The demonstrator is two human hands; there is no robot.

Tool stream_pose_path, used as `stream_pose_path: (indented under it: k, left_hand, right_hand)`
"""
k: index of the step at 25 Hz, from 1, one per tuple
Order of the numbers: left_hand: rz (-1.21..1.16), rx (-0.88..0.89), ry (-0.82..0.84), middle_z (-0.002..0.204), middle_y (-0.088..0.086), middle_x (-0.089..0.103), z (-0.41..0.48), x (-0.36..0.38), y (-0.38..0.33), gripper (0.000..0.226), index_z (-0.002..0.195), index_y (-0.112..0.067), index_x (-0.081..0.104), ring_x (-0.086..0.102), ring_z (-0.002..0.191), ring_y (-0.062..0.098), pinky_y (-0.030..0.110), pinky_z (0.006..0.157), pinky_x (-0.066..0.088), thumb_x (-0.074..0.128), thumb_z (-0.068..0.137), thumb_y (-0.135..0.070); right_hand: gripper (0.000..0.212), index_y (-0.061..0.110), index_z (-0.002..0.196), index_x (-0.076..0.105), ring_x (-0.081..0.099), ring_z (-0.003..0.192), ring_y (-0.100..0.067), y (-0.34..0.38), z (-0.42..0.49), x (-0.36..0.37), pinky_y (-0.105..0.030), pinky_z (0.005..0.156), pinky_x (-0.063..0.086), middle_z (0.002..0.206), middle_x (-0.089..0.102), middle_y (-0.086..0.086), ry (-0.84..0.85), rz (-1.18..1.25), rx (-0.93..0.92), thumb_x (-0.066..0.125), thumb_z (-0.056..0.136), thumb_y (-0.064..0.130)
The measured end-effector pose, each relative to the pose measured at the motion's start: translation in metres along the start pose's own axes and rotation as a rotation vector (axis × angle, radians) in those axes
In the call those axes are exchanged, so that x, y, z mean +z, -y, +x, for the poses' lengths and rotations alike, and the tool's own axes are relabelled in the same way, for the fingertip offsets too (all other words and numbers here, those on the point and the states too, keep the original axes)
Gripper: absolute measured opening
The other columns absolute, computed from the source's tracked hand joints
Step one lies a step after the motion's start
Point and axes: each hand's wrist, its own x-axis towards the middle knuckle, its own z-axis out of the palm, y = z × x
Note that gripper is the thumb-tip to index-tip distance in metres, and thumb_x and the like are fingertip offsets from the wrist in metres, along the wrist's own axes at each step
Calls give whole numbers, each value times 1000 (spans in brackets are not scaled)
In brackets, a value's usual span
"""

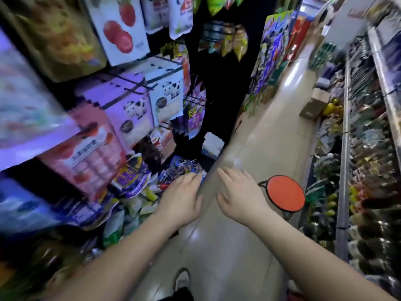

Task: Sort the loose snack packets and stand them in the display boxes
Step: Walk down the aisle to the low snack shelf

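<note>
Left hand point(181, 197): palm down, fingers straight, holding nothing. Its fingertips overlap the heap of loose blue-and-purple foil snack packets point(182, 168) at the foot of the left shelving; contact cannot be confirmed. Right hand point(239, 192): fingers relaxed, empty, above the glossy beige tiled aisle floor point(271, 127), near the round red-topped stool point(285, 193). Pink cow-print cardboard cartons point(121, 109) stand above the heap; contents not visible.

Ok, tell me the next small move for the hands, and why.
Probably lower the left hand onto the loose packets just ahead of it and pinch one. Both hands look open and empty, and the right hand is over bare floor beside the orange stool.
</note>
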Motion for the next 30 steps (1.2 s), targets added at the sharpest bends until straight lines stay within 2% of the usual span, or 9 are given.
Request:
stream_pose_path:
  k: [6,9,13,18,21,25,27,28,30]
  left_hand:
    - [-47,-31,67,149,0,45,183,32,-28,66,152,-17,37,46,136,23,37,112,41,52,91,-38]
    - [-62,-141,65,150,1,45,247,62,-28,66,153,-16,36,46,136,23,36,112,41,52,92,-35]
    - [-193,-439,25,153,0,43,288,98,-27,68,155,-19,36,47,137,24,36,110,44,53,92,-34]
    - [-244,-746,-65,157,1,41,319,107,-18,63,157,-22,34,47,138,24,33,107,42,54,98,-34]
    - [-253,-891,-87,151,2,47,345,128,13,60,155,-24,34,51,133,26,37,100,48,51,98,-37]
    - [-339,-1044,-113,143,-2,51,376,170,43,59,153,-26,36,51,130,23,43,90,57,50,97,-39]
    - [-333,-1138,-151,145,-5,50,391,192,44,58,154,-27,36,50,132,22,41,90,57,47,99,-42]
    - [-313,-1193,-161,146,-4,51,400,207,44,58,153,-26,37,50,133,22,40,90,57,45,99,-44]
    - [-266,-1291,-188,146,-2,52,420,245,46,59,154,-22,38,51,133,24,39,93,52,42,100,-47]
  right_hand:
    - [49,13,130,59,62,112,-31,-138,118,-13,-39,93,48,117,67,-4,21,-17,-28,60,86,35]
    - [50,18,137,55,59,117,-31,-204,186,3,-38,94,46,125,63,-4,103,-32,-99,54,92,38]
    - [50,22,143,48,55,123,-30,-266,272,34,-38,94,47,137,56,0,251,6,-255,46,97,40]
    - [45,24,134,60,63,113,-28,-275,361,59,-40,80,56,121,66,-2,338,23,-515,52,93,41]
    - [42,23,125,65,68,102,-28,-268,416,90,-38,69,57,111,70,0,338,58,-686,57,88,42]
    - [52,19,128,67,72,94,-25,-275,474,129,-37,66,60,105,74,-1,312,108,-838,55,89,53]
    - [64,19,139,61,71,106,-27,-281,500,150,-39,73,62,120,72,-4,372,73,-905,46,93,61]
    - [72,21,149,51,64,122,-27,-286,513,163,-42,88,59,137,64,-4,455,2,-927,38,95,67]
    - [84,27,163,21,28,153,-22,-298,535,198,-42,121,33,167,27,1,650,-149,-1002,16,94,75]
